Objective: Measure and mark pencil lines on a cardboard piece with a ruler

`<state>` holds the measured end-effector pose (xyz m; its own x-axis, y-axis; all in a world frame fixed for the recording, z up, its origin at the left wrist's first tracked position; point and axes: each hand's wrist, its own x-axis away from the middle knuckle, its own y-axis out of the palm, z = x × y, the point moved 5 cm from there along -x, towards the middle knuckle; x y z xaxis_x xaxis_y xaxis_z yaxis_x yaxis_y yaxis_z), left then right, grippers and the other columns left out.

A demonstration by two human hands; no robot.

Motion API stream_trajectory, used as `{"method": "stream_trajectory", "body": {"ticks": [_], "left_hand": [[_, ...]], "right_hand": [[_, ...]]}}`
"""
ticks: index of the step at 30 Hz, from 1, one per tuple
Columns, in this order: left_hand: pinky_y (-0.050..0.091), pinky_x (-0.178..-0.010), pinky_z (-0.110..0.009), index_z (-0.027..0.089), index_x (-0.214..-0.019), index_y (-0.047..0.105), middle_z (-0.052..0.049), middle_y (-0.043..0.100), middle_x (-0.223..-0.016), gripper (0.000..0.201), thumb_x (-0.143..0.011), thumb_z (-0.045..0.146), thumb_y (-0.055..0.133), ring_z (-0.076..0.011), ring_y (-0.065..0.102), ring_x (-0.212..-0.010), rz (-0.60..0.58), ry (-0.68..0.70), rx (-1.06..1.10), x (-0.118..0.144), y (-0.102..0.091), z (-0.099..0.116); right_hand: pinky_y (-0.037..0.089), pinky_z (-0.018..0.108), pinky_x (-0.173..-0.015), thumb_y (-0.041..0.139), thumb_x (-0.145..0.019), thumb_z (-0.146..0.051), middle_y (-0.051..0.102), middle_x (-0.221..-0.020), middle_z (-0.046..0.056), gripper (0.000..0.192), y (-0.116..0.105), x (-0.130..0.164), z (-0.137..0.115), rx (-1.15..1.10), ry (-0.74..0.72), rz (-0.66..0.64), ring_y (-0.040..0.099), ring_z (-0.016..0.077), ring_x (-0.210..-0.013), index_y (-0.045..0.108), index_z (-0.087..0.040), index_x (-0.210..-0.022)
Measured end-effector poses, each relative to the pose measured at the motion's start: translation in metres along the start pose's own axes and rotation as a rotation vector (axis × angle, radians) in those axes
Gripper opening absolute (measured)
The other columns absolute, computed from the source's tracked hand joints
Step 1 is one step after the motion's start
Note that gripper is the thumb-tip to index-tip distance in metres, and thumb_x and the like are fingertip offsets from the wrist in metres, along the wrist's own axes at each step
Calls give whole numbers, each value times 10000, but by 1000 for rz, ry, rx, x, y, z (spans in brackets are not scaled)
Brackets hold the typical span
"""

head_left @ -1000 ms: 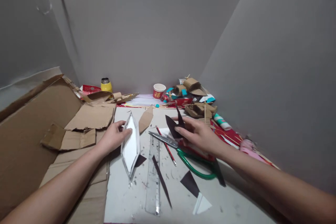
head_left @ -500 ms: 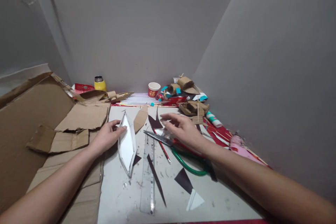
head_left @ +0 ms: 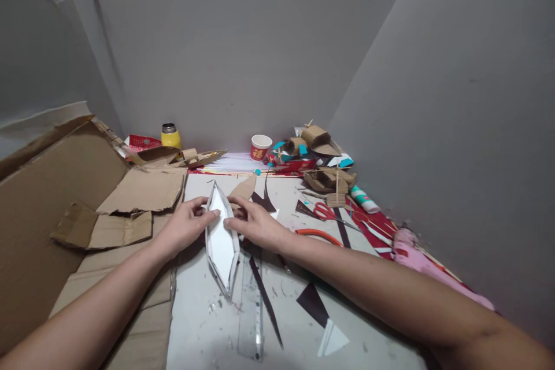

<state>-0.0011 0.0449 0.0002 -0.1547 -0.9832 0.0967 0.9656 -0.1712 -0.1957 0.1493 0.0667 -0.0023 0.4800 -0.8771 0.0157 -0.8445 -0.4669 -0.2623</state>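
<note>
Right hand (head_left: 260, 226) released dark brown, pointed paper scrap (head_left: 263, 202); now pinches white, boat-shaped paper tray (head_left: 222, 245) opposite left hand (head_left: 184, 225); steadier hold likely.

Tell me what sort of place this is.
Probably a craft workspace, perhaps for model-making: red-handled scissors lie out, boat-like cardboard models sit toward the back, and a white boat-shaped piece is held in front.

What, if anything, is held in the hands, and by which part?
The white boat shape: left hand holds its left side, right hand its right side.
</note>
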Motion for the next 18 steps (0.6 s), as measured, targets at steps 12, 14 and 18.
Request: {"method": "stream_trajectory", "body": {"ticks": [12, 14, 18], "left_hand": [[448, -556, -244, 171, -1198, 623, -59, 701, -958, 532, -757, 468, 649, -165, 602, -704, -23, 20, -133, 2, 5, 2], [462, -571, -250, 177, -1207, 618, -60, 706, -975, 537, -759, 470, 652, -167, 610, -709, -30, 16, -137, 2, 5, 1], [498, -629, -265, 186, -1218, 613, -63, 711, -1029, 531, -769, 467, 658, -190, 640, -800, -39, 12, -135, 1, 6, -1]], "right_hand": [[542, 262, -653, 556, -725, -109, 710, -829, 0, 390, 9, 2, 8, -212, -1, -48, 656, 139, -679, 614, -147, -1109], [543, 265, -655, 559, -722, -107, 711, -843, 8, 379, 9, 2, 8, -234, -1, -48, 655, 141, -686, 621, -144, -1094], [539, 273, -672, 560, -728, -101, 710, -862, 24, 373, 7, 5, 5, -223, -19, -38, 652, 148, -706, 633, -135, -1092]]}}
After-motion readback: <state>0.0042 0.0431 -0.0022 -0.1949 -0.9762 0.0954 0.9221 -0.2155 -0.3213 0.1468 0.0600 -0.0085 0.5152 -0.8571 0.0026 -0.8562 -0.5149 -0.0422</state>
